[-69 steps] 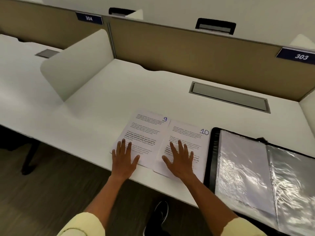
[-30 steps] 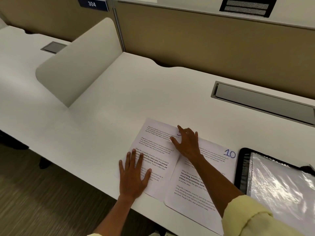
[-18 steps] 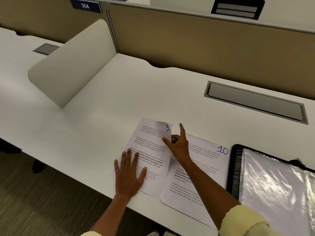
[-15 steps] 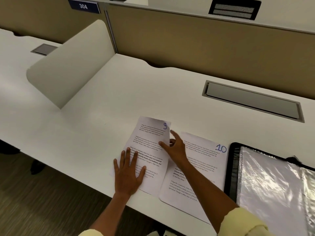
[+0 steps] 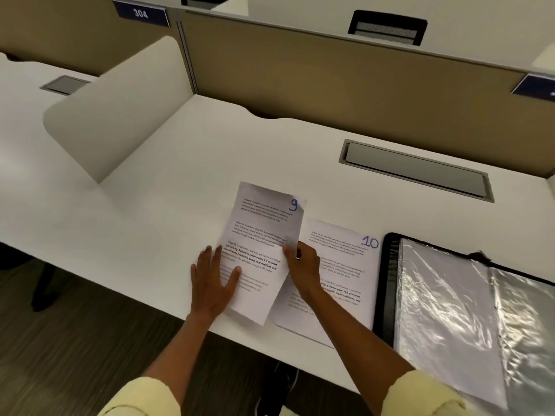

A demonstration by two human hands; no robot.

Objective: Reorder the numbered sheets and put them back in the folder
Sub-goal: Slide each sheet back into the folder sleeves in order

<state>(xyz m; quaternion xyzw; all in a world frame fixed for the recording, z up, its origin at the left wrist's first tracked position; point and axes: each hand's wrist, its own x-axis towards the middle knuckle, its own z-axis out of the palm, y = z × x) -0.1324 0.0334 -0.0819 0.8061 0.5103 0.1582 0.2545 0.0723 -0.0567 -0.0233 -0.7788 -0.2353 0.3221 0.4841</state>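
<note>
Sheet 9 (image 5: 260,232), printed text with a blue handwritten 9, lies near the desk's front edge with its right edge lifted. My right hand (image 5: 301,264) pinches that right edge at mid-height. My left hand (image 5: 213,282) presses flat with spread fingers on the sheet's lower left part. Sheet 10 (image 5: 339,271) lies flat to the right, partly under my right forearm. The open black folder (image 5: 387,283) with clear plastic sleeves (image 5: 444,310) lies at the right, beside sheet 10.
The white desk (image 5: 186,181) has a grey cable hatch (image 5: 414,169) at the back right, a white side divider (image 5: 120,109) at the left and a tan partition (image 5: 330,70) behind. The desk's front edge runs just below the sheets.
My right hand slid from the top of sheet 9 down its right edge and lifted that edge. My left hand stays pressed on the sheet. Sheet 10 has not moved.
</note>
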